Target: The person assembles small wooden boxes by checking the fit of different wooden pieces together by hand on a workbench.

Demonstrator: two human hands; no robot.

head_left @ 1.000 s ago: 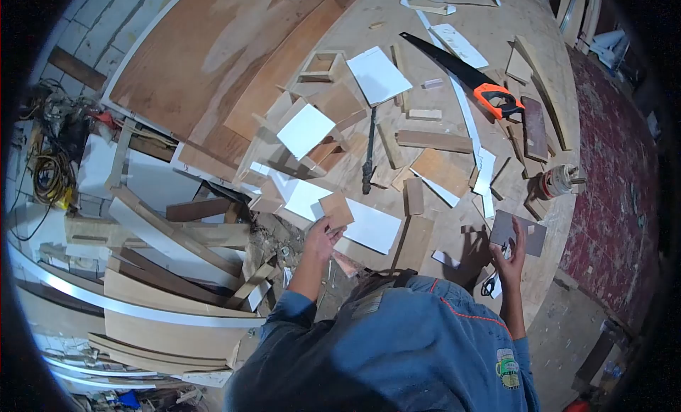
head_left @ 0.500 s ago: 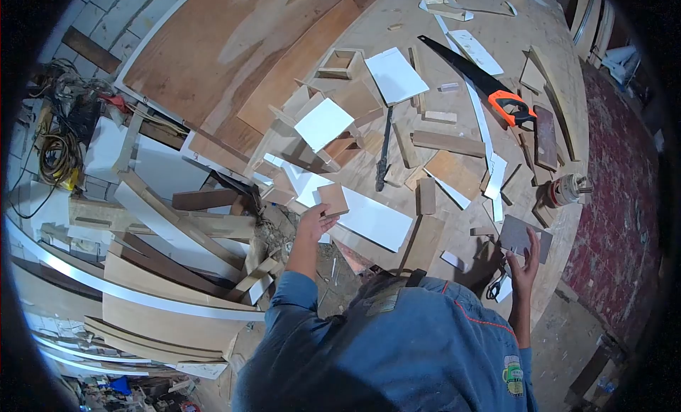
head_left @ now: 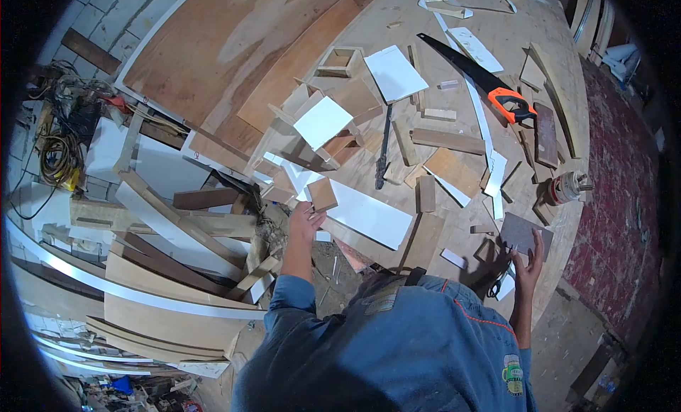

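Observation:
A small square brown wooden block [head_left: 323, 194] is held in my left hand [head_left: 306, 220], above the left part of a long white board [head_left: 372, 217]. My right hand [head_left: 528, 259] has its fingers at the lower edge of a grey-brown rectangular sheet [head_left: 526, 235] near the table's right edge; whether it grips the sheet or only touches it is unclear. Scissors [head_left: 498, 286] with black handles lie just left of that hand. A wooden assembly with a white top [head_left: 323, 123] stands beyond my left hand.
A handsaw with an orange handle [head_left: 507, 103] lies at the upper right of the worktable [head_left: 383, 22]. A round container [head_left: 564, 188] stands by the right edge. Wood offcuts are scattered about; curved boards [head_left: 163, 270] are stacked at left.
My left hand has moved slightly left with the block, which has turned a little. My right hand has shifted slightly right along the sheet.

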